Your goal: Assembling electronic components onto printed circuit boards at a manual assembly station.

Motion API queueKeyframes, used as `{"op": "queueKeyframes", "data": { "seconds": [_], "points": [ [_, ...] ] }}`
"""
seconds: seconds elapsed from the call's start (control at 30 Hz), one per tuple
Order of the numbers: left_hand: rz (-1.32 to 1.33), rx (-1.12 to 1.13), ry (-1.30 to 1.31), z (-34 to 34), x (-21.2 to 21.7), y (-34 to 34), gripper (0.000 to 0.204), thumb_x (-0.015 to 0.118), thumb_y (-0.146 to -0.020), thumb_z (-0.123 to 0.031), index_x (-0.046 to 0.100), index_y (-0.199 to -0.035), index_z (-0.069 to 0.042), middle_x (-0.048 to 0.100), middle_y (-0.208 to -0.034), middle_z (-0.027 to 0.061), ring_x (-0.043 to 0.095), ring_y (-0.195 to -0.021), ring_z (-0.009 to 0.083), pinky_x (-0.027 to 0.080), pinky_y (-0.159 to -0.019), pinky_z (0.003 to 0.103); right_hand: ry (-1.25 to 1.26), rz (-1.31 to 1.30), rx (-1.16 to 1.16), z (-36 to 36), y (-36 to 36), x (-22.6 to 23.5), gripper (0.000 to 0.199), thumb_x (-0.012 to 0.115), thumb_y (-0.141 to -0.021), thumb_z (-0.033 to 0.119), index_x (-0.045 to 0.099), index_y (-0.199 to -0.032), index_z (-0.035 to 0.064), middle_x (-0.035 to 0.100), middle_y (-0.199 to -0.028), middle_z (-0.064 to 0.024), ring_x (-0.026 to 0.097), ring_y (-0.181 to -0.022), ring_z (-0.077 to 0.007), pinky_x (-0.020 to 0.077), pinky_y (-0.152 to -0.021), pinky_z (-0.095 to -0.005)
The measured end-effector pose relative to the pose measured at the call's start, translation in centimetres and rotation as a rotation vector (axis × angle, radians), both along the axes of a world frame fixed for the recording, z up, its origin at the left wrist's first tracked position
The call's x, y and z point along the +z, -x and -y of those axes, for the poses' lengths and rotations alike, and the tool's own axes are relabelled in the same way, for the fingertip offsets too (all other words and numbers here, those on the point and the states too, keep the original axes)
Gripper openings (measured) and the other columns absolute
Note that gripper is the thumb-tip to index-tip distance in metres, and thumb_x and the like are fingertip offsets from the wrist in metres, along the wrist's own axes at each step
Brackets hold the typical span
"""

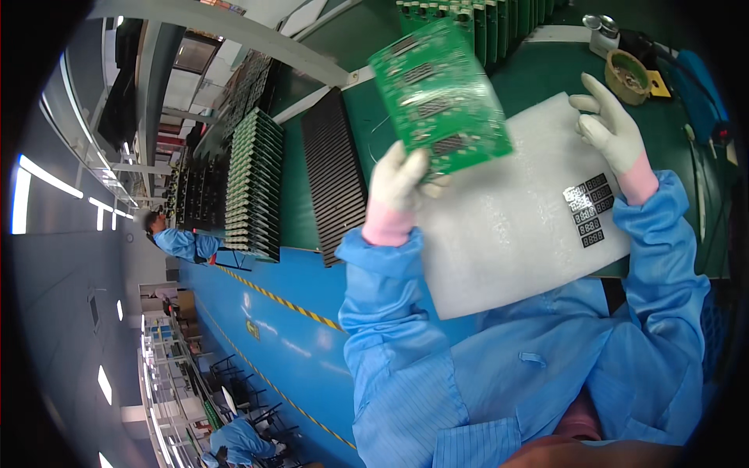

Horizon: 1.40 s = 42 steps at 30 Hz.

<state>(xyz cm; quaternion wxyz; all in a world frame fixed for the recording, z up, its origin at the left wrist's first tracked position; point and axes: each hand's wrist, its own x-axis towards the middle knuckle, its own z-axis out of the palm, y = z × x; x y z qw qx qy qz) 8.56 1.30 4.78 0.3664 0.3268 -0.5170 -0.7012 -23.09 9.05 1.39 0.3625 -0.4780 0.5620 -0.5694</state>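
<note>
My left hand (396, 186), in a white glove with a pink cuff, grips a green circuit board (441, 101) by its near left corner. The board is lifted and tilted, with several dark display modules set in a row along it. Below it lies a white foam sheet (499, 249) on the bench. On the sheet's right part sits a cluster of small black digit displays (591, 209). Gloved too, my right hand (612, 129) hovers over the sheet's far right corner, fingers apart and holding nothing.
A black slotted rack (334, 156) stands on the green bench (293, 187) to the left, beside a rack of upright boards (253, 183). More boards (507, 27) stand at the back. A round tub (628, 76) and a blue tool (702, 86) are far right. Co-workers (181, 240) sit farther off.
</note>
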Motion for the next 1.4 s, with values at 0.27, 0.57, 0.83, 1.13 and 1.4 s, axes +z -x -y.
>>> {"op": "queueKeyframes", "data": {
  "seconds": [0.27,0.57,0.83,1.13,1.4],
  "points": [
    [0.117,0.305,-0.002,7.8,-2.5,-9.8,0.028,0.051,-0.093,-0.012,0.048,-0.115,0.005,0.06,-0.097,0.0173,0.061,-0.072,0.0195,0.048,-0.055,0.02,-0.075,-0.166,0.073,0.3,1.0,-0.2,0.067,0.056,-0.083,0.031,0.035,-0.14,0.0019,0.054,-0.119,-0.0196,0.055,-0.09,-0.0184,0.0443,-0.081,-0.0247],
    [0.273,0.455,0.033,14.4,-3.5,-9.4,0.028,0.051,-0.093,-0.012,0.05,-0.116,0.004,0.058,-0.103,0.019,0.06,-0.087,0.0242,0.05,-0.073,0.031,-0.111,-0.176,0.117,0.6,1.4,-1.0,0.066,0.054,-0.085,0.037,0.037,-0.138,0.002,0.055,-0.117,-0.0198,0.055,-0.091,-0.0193,0.044,-0.082,-0.0257],
    [0.129,0.405,0.12,16.5,-7.2,-9.3,0.035,0.048,-0.094,-0.016,0.047,-0.123,0.005,0.055,-0.114,0.0211,0.052,-0.109,0.0321,0.039,-0.097,0.049,-0.145,-0.184,0.15,0.3,1.2,-0.5,0.065,0.053,-0.085,0.039,0.04,-0.137,0.0015,0.055,-0.116,-0.0202,0.055,-0.092,-0.0201,0.0436,-0.083,-0.0268],
    [-0.124,0.111,-0.219,8.3,-6.5,-3.8,0.042,0.049,-0.095,-0.019,0.041,-0.13,0.003,0.045,-0.129,0.0251,0.035,-0.127,0.0409,0.03,-0.106,0.056,-0.142,-0.169,0.164,0.4,0.9,-0.6,0.059,0.053,-0.084,0.028,0.041,-0.136,0.0019,0.057,-0.114,-0.0195,0.056,-0.091,-0.0203,0.0438,-0.083,-0.0268],
    [-0.151,0.093,-0.154,6.7,-5.1,-2.4,0.042,0.048,-0.095,-0.019,0.039,-0.13,0.003,0.044,-0.128,0.0259,0.039,-0.124,0.0421,0.035,-0.103,0.054,-0.122,-0.218,0.161,0.3,1.0,-0.7,0.053,0.052,-0.083,0.02,0.045,-0.133,0.0021,0.06,-0.111,-0.0155,0.058,-0.092,-0.0205,0.0451,-0.084,-0.0276]
  ]
}}
